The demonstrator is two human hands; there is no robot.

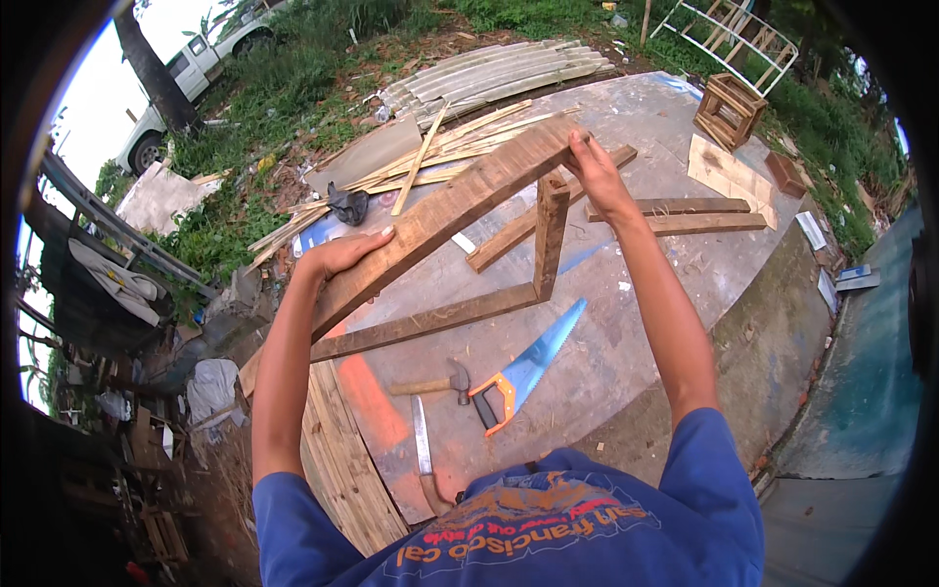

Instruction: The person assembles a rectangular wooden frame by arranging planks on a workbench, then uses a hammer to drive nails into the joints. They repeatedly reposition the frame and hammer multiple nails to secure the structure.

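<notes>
A thick brown wooden beam [460, 201] slants across the middle, held up off the concrete. My left hand [347, 254] grips its nearer left part, thumb on the top face. At the far right end, my right hand [595, 168] has its fingers wrapped round the beam's edge. Below it, a long wooden bar [430, 321] meets a short post [552, 235] at a corner. Nearer to me lie a claw hammer [430, 383], a handsaw [533, 367] with an orange and black handle, and a long-bladed knife [423, 440].
Loose timber pieces [685, 215] lie right of the post, thin wooden strips [440, 157] behind the beam. Wooden planks [342, 460] run along the left edge of the concrete. Corrugated sheets [489, 78] are stacked at the back. A wooden crate [730, 110] stands far right.
</notes>
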